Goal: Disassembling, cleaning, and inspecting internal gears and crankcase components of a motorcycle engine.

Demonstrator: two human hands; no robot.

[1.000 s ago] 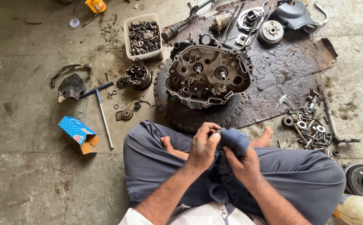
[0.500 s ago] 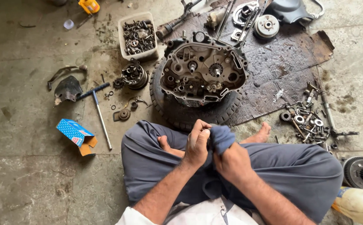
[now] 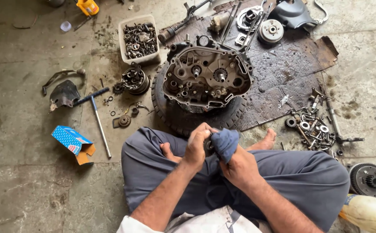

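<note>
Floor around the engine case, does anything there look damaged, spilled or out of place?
Yes. The blue box left of the person lies on its side, torn open. The mat under the engine case is ragged at its right edge and oil-stained. Small gears and bolts lie loose on the bare floor at right.

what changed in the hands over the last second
Little changed. The left hand and right hand stay pressed together over the lap, the right still wrapping the blue cloth around a small dark part that the left keeps gripping. The engine case on the tyre has not moved.
</note>
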